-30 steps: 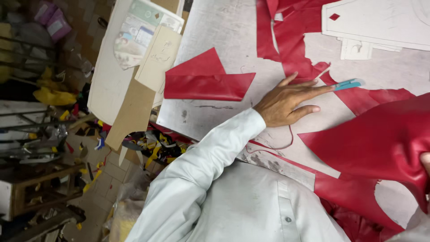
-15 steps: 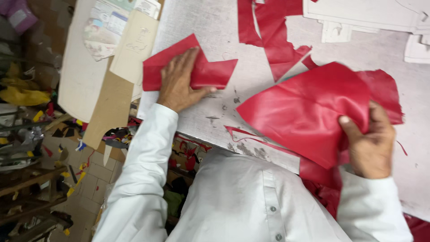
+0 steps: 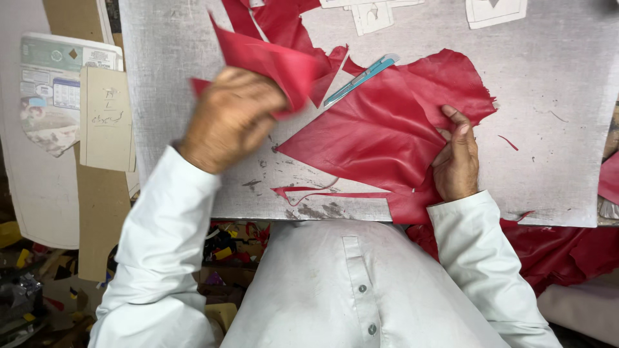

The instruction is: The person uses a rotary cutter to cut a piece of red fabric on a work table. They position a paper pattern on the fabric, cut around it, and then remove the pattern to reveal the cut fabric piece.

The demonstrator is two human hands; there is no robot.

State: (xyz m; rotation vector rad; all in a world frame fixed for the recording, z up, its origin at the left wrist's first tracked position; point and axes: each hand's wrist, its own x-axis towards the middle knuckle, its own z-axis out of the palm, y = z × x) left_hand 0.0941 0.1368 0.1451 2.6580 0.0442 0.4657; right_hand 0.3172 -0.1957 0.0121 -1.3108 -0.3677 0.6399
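My left hand (image 3: 229, 119) is shut on a small red leather piece (image 3: 271, 61) and holds it lifted above the grey cutting board (image 3: 554, 84); the piece is motion-blurred. My right hand (image 3: 456, 158) grips the right edge of a large red leather sheet (image 3: 380, 129) that lies spread on the board. A light blue cutting knife (image 3: 361, 78) lies on the board at the sheet's upper edge, between the two hands and touching neither. More red leather scraps (image 3: 284, 19) lie at the top of the board. A thin red strip (image 3: 322, 193) lies near the front edge.
White paper patterns (image 3: 496, 9) lie along the board's far edge. Cardboard templates (image 3: 106, 119) and printed paper (image 3: 55, 90) sit to the left of the board. Red leather (image 3: 561, 251) hangs below the board at right. Coloured offcuts (image 3: 225, 248) litter the floor underneath.
My left hand picked the small red piece up off the board and brought it right. My right hand laid the large sheet flat and still grips its edge.
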